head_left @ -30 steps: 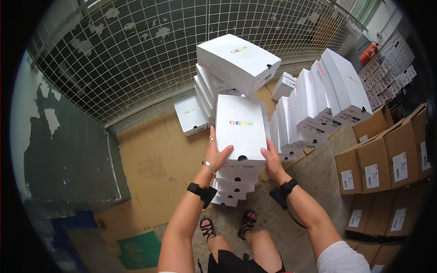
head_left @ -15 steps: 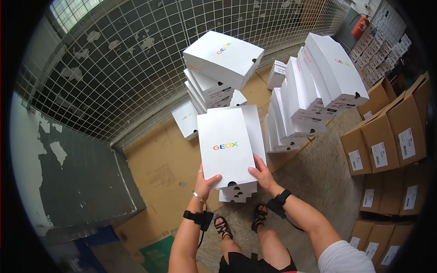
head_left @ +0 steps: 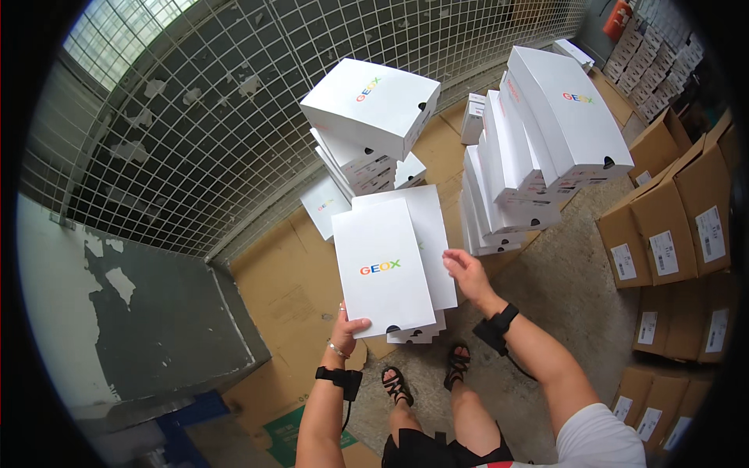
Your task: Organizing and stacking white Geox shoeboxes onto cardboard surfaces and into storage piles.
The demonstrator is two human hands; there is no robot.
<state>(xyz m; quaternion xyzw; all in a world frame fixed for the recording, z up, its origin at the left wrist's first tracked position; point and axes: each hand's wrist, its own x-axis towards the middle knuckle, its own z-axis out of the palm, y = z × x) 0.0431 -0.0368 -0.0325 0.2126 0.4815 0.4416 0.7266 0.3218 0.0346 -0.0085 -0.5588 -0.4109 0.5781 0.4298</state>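
Observation:
A white shoebox (head_left: 382, 292) with a multicoloured print on its lid is gripped at its lower left corner by my left hand (head_left: 346, 329), thumb on top and fingers beneath. It overlaps another white shoebox (head_left: 438, 261) that tops a stack of shoeboxes (head_left: 415, 337) in front of my feet. My right hand (head_left: 466, 274) is off the held box, its fingers apart, just right of the edge of the box underneath. Whether the held box rests on that stack is hard to see.
Taller stacks of white shoeboxes (head_left: 370, 101) (head_left: 569, 117) stand beyond and to the right. Brown cartons (head_left: 663, 242) are piled at the right. A wire mesh fence (head_left: 234, 101) runs along the back, and cardboard sheeting (head_left: 273, 288) covers part of the floor. A red fire extinguisher (head_left: 616, 19) hangs far right.
My right hand has let go of the shoebox and moved right and up. The box, still in my left hand, has shifted slightly left and nearer, exposing more of the box beneath.

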